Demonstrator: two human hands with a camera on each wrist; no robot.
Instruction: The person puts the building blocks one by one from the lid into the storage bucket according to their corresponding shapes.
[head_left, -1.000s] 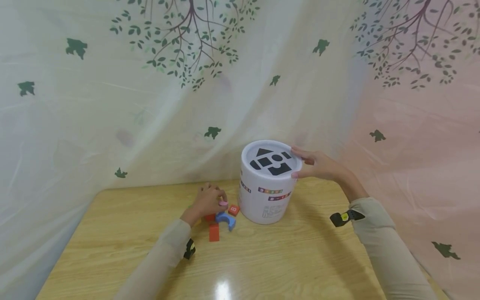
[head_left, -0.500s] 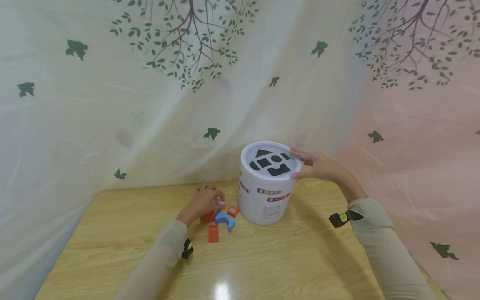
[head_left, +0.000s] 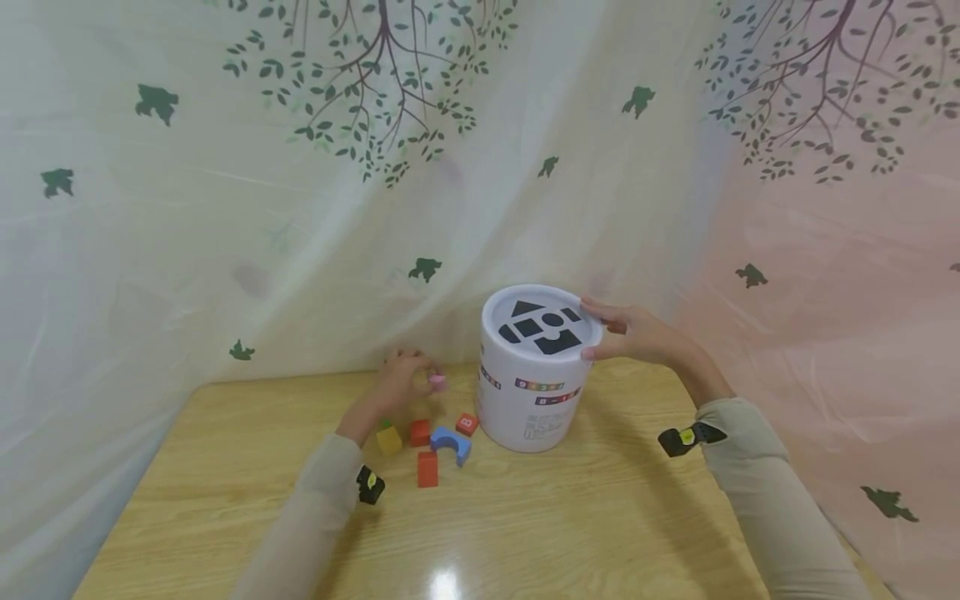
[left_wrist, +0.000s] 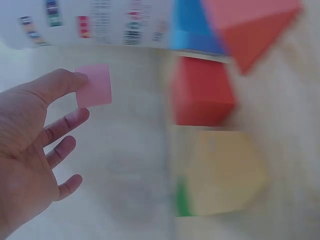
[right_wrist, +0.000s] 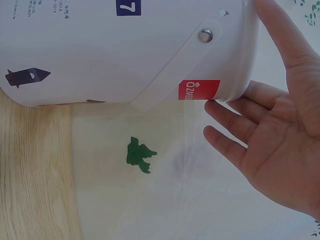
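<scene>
My left hand (head_left: 396, 385) pinches a small pink block (head_left: 437, 382) between thumb and index finger, above the back of the table; the other fingers are spread apart in the left wrist view. My right hand (head_left: 636, 335) holds the upper rim of a white shape-sorter bucket (head_left: 525, 425), thumb on the front side and fingers behind. The bucket stands upright, and its lid (head_left: 491, 315) has several dark shaped holes, among them a triangle, a circle and an arch. A plastic strap handle (right_wrist: 167, 70) lies along the bucket's side in the right wrist view.
Left of the bucket lie a blue arch block (head_left: 452, 443), a red block with a letter B (head_left: 467, 423), two other red blocks, one nearer (head_left: 427, 469), a yellow block (head_left: 389, 441) and a partly hidden green piece (head_left: 386, 423). A printed curtain (head_left: 315, 275) hangs behind the table.
My left hand has lifted the pink block away from the other blocks and moved it back towards the curtain, uncovering the yellow and red blocks. My right hand stays on the bucket.
</scene>
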